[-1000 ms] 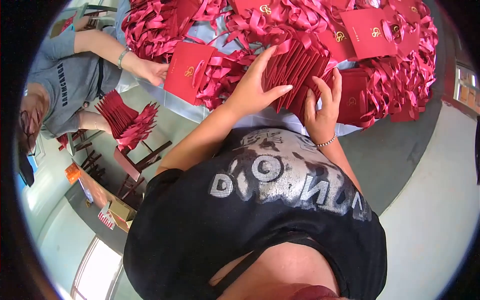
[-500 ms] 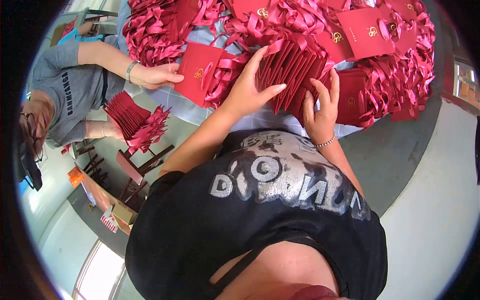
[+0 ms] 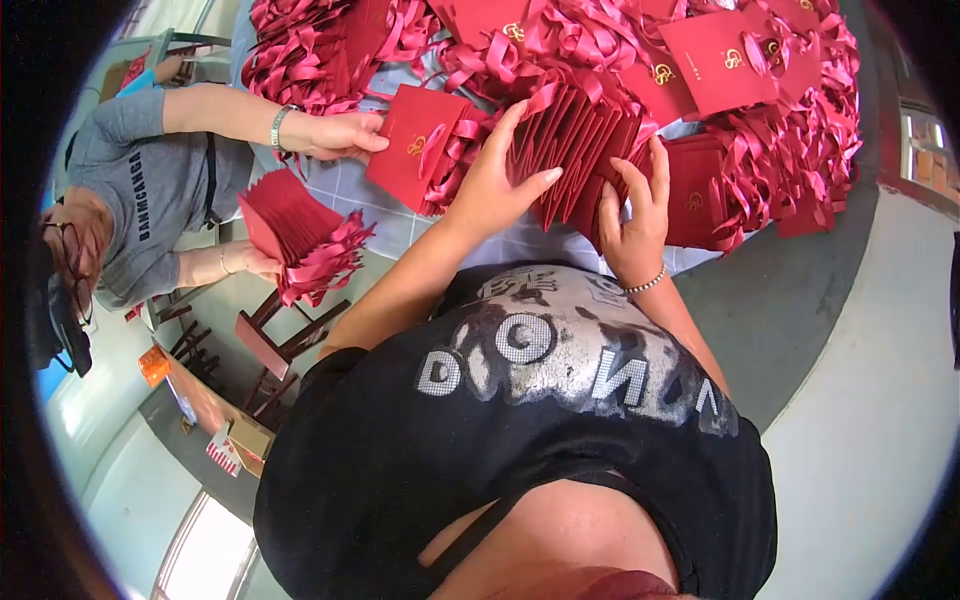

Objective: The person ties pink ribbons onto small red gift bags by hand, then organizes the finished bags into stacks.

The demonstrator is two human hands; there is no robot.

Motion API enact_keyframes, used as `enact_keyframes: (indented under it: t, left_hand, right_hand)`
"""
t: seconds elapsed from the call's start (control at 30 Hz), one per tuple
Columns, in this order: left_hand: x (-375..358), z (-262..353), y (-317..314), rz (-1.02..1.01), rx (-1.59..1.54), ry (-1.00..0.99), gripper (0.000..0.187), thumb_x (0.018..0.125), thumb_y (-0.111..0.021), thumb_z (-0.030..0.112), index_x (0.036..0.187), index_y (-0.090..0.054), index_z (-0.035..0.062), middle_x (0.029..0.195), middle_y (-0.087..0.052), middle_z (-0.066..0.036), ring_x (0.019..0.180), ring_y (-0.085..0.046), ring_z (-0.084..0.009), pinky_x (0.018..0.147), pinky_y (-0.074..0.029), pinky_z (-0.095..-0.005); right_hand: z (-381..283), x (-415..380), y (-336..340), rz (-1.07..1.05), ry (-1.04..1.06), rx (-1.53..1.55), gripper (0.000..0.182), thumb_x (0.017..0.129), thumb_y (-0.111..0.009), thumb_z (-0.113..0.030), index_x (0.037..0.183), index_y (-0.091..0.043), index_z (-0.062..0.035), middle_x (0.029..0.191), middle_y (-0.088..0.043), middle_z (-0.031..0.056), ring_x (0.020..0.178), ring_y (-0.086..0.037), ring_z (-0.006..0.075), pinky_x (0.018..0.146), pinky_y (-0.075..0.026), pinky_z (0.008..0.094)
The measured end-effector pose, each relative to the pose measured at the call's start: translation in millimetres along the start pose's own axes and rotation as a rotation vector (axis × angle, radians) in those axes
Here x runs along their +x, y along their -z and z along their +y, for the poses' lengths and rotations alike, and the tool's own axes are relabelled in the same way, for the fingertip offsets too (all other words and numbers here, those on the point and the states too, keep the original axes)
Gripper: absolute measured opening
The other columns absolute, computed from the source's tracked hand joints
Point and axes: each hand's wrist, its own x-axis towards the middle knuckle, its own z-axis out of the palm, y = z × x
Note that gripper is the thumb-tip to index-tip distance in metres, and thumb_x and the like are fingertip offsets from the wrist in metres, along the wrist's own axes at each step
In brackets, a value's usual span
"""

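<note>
So the stack of folded bags (image 3: pixel 575 150) is deep red paper, flattened and fanned out like a deck of cards, standing on edge and leaning toward 2 o'clock. Red ribbon handles stick out at the 12 o'clock end. It sits at the near edge of the bench (image 3: pixel 520 240).

Bright, even daylight; no hard shadows on the surface (image 3: pixel 520 245). Strong fisheye distortion: circular field, black vignette in all four corners, straight edges bowed near the rim. View appears inverted, the wearer's torso filling the lower centre. Overexposed white window (image 3: pixel 195 545) at lower left, well away from either hand's grip; pale floor at right near clipping. Saturated glossy red paper bags with ribbon handles (image 3: pixel 570 130) show small gold-logo highlights. Centre sharp; periphery soft and smeared. Slight motion blur at left edge.
</note>
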Motion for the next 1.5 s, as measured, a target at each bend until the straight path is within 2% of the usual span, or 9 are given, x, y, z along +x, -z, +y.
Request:
enact_keyframes:
  t: [0.1, 0.23, 0.33, 0.47, 0.67, 0.83, 0.97, 1.27, 1.5]
  left_hand:
    - [1.2, 0.5, -3.8, -0.023, 0.020, -0.001, 0.096, 0.078, -0.082, 0.023, 0.149, -0.025, -0.0055, 0.146, -0.041, -0.024, 0.137, -0.042, -0.0296, 0.115, -0.032, -0.0399]
    - [-0.2, 8.2, -15.3, -0.162, 0.394, -0.183, 0.118, 0.061, -0.089, 0.046, 0.147, -0.027, -0.0073, 0.145, -0.036, -0.031, 0.137, -0.036, -0.0449, 0.115, -0.030, -0.0482]
    - [5.0, 16.6, -19.8, -0.164, 0.365, -0.138, 0.118, 0.060, -0.090, 0.046, 0.147, -0.029, -0.0066, 0.146, -0.036, -0.030, 0.137, -0.035, -0.0448, 0.115, -0.031, -0.0477]
    - [8.8, 9.0, -19.1, -0.120, 0.236, -0.131, 0.112, 0.062, -0.089, 0.041, 0.145, -0.031, -0.0081, 0.142, -0.042, -0.029, 0.134, -0.042, -0.0400, 0.113, -0.034, -0.0451]
    - [-3.7, 5.1, -7.6, -0.026, 0.014, 0.010, 0.081, 0.088, -0.072, 0.013, 0.151, -0.024, -0.0040, 0.152, -0.037, -0.020, 0.141, -0.036, -0.0243, 0.117, -0.028, -0.0362]
    - [-13.5, 0.8, 4.8, 0.035, 0.349, -0.138, 0.069, 0.088, -0.070, 0.012, 0.148, -0.038, 0.0017, 0.151, -0.039, -0.020, 0.141, -0.039, -0.0294, 0.116, -0.030, -0.0374]
    - [-20.3, 7.6, 6.9, 0.065, 0.327, -0.179, 0.050, 0.089, -0.069, 0.011, 0.137, -0.057, 0.0096, 0.151, -0.039, -0.022, 0.139, -0.042, -0.0333, 0.113, -0.034, -0.0397]
    - [-24.3, 4.0, 12.0, 0.073, 0.319, -0.212, 0.034, 0.086, -0.069, 0.004, 0.119, -0.062, 0.0026, 0.147, -0.041, -0.025, 0.132, -0.047, -0.0392, 0.110, -0.038, -0.0413]
    - [-23.4, -1.6, 9.8, 0.167, 0.334, -0.266, 0.039, 0.081, -0.075, 0.002, 0.115, -0.058, 0.0019, 0.147, -0.043, -0.024, 0.132, -0.048, -0.0359, 0.110, -0.037, -0.0419]
  right_hand:
    - [-0.2, 0.3, -1.7, 0.000, -0.007, 0.002, 0.030, 0.083, -0.066, -0.002, 0.113, -0.062, -0.0005, 0.146, -0.036, 0.0333, 0.131, -0.044, 0.0475, 0.108, -0.039, 0.0453]
    - [-2.9, -0.7, -5.3, -0.025, -0.069, 0.098, 0.030, 0.087, -0.066, -0.003, 0.116, -0.062, -0.0031, 0.151, -0.034, 0.0255, 0.138, -0.039, 0.0408, 0.110, -0.038, 0.0433]
    - [0.2, -0.8, -7.7, -0.016, -0.049, 0.097, 0.029, 0.087, -0.067, -0.004, 0.116, -0.062, -0.0037, 0.151, -0.035, 0.0236, 0.138, -0.040, 0.0397, 0.109, -0.039, 0.0433]
    - [3.8, 0.1, -5.9, 0.011, 0.006, 0.086, 0.029, 0.084, -0.068, -0.004, 0.112, -0.063, -0.0013, 0.146, -0.037, 0.0311, 0.132, -0.045, 0.0465, 0.108, -0.039, 0.0462]
    - [4.4, -2.6, -2.5, 0.025, 0.012, 0.076, 0.027, 0.084, -0.065, -0.004, 0.111, -0.063, -0.0007, 0.146, -0.038, 0.0317, 0.132, -0.045, 0.0457, 0.107, -0.040, 0.0448]
    - [2.7, -4.0, -4.1, 0.021, 0.004, 0.067, 0.027, 0.084, -0.065, -0.004, 0.111, -0.063, -0.0015, 0.146, -0.039, 0.0309, 0.132, -0.044, 0.0453, 0.107, -0.040, 0.0444]
    - [3.9, -5.1, -5.1, 0.016, -0.001, 0.076, 0.028, 0.083, -0.065, -0.003, 0.111, -0.063, -0.0016, 0.146, -0.039, 0.0306, 0.132, -0.044, 0.0455, 0.107, -0.039, 0.0446]
    - [3.6, -4.2, -5.1, 0.007, -0.033, 0.110, 0.029, 0.083, -0.066, -0.003, 0.112, -0.063, -0.0017, 0.146, -0.038, 0.0304, 0.133, -0.043, 0.0451, 0.108, -0.038, 0.0443]
    - [8.5, -4.0, -6.0, 0.003, -0.018, 0.073, 0.029, 0.083, -0.066, -0.002, 0.112, -0.063, -0.0021, 0.147, -0.038, 0.0296, 0.134, -0.042, 0.0447, 0.110, -0.037, 0.0442]
